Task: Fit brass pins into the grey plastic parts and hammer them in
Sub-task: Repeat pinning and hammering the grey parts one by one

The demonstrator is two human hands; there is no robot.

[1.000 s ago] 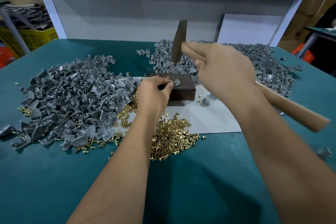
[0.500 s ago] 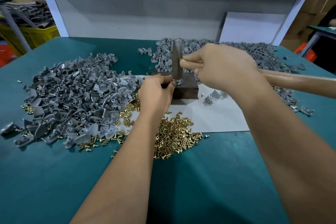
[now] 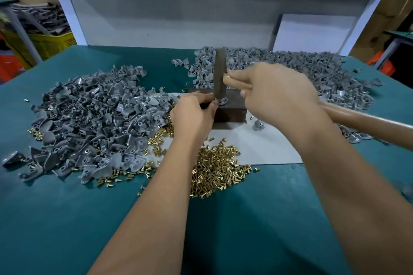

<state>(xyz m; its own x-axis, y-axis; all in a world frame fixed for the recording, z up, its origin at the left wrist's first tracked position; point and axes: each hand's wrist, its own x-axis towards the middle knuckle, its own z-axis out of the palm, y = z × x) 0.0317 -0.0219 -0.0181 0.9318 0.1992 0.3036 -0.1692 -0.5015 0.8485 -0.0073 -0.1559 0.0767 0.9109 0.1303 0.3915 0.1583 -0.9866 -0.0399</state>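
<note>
The hammer (image 3: 219, 76) has come down from up high onto the grey part (image 3: 222, 101) on the block (image 3: 230, 111). The right hand (image 3: 274, 96) grips the hammer; the left hand (image 3: 193, 116) pinches the part.

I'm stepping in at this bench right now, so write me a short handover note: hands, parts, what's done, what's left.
Left hand: pinches a grey part in place on the dark block.
Right hand: grips the hammer, head down on that part.
Stock: grey parts heaped left, another heap behind the block; which is finished, I cannot tell. Loose brass pins lie near you.
Left: finish this pin, then work through the unpinned parts.
</note>
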